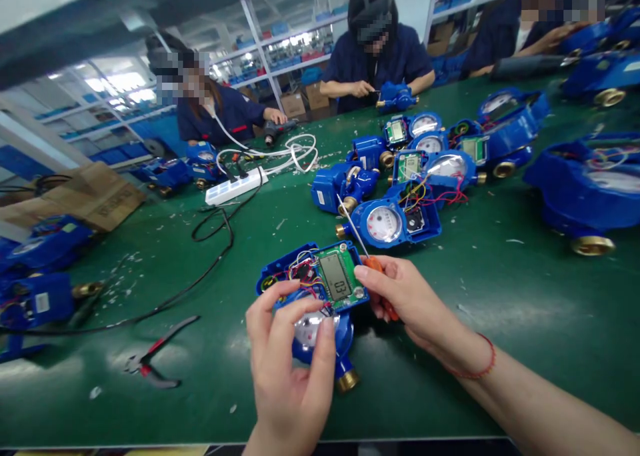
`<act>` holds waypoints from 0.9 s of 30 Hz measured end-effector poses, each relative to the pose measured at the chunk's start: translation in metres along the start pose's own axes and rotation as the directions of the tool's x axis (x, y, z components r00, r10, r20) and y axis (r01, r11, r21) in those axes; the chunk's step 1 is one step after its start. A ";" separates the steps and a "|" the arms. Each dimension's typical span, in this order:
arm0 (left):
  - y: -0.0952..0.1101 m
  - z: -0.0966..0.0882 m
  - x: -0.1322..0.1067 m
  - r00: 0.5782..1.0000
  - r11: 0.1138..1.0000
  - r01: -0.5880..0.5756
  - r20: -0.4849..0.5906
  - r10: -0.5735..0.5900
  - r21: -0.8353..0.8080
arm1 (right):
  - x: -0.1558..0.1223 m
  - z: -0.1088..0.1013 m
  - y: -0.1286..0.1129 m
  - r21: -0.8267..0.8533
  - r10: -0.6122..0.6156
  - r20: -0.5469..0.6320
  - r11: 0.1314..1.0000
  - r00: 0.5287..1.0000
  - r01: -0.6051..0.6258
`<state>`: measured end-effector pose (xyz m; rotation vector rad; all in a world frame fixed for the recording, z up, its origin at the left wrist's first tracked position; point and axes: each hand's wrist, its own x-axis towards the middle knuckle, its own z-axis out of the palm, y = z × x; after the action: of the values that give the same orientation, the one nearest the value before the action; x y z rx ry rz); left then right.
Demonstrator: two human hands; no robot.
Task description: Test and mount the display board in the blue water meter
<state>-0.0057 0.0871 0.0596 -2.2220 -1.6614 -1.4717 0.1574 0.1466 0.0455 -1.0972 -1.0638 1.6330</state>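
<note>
The left grip (289, 366) curls over a blue meter (344, 339); whether it pinches wires (311, 281), I can't tell from here. Best held by its stiff body, the meter looks weighty, its display board (336, 276) fragile. Just beside, the right grip (403, 293) clasps an orange screwdriver (375, 263).

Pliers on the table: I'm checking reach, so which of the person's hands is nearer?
Left. The left hand is at the front blue meter, to the right of the pliers; the right hand, holding the screwdriver, is farther right.
</note>
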 end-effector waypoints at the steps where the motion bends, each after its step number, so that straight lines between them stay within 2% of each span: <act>1: 0.001 0.001 -0.002 1.000 0.999 -0.027 0.011 0.027 0.032 | 0.000 0.000 0.000 0.002 0.005 0.001 1.000 1.000 -0.005; 6: 0.004 0.004 -0.001 0.987 0.968 -0.158 0.038 0.153 0.194 | -0.003 0.000 0.001 0.001 0.013 0.015 1.000 1.000 -0.013; 11: 0.006 0.006 -0.003 0.989 0.947 -0.141 0.011 0.144 0.289 | -0.005 0.001 0.001 0.007 0.013 0.024 1.000 1.000 -0.014; 20: 0.004 0.008 -0.007 0.991 0.966 -0.117 -0.031 0.128 0.232 | -0.005 -0.001 0.002 0.026 0.003 0.029 1.000 1.000 -0.003; 27: 0.001 0.004 -0.003 0.973 0.944 -0.230 0.082 0.216 0.238 | -0.006 0.000 0.004 0.022 -0.016 0.042 1.000 0.999 0.015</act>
<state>-0.0024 0.0864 0.0564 -2.2410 -1.4535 -1.0971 0.1579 0.1397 0.0435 -1.0415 -1.0769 1.6582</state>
